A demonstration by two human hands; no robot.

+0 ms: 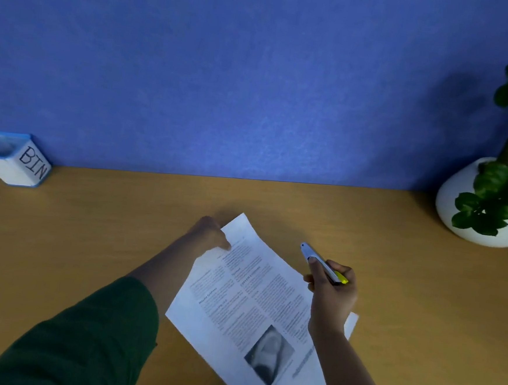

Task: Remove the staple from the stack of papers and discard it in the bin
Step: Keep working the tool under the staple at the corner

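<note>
A stack of printed papers (255,308) lies at an angle on the wooden desk (121,242), its far corner lifted. My left hand (211,233) pinches that far corner near the top edge. My right hand (331,292) hovers over the stack's right side and grips a pen-shaped grey staple remover (321,263) with a yellow end, its tip pointing away toward the upper left, clear of the paper. The staple itself is too small to make out. A white box with blue edges marked BIN (15,160) stands at the far left against the wall.
A white round pot with a green plant (495,196) stands at the far right of the desk. A blue wall (255,86) closes off the desk's back edge. Bare desk lies between the bin and the papers.
</note>
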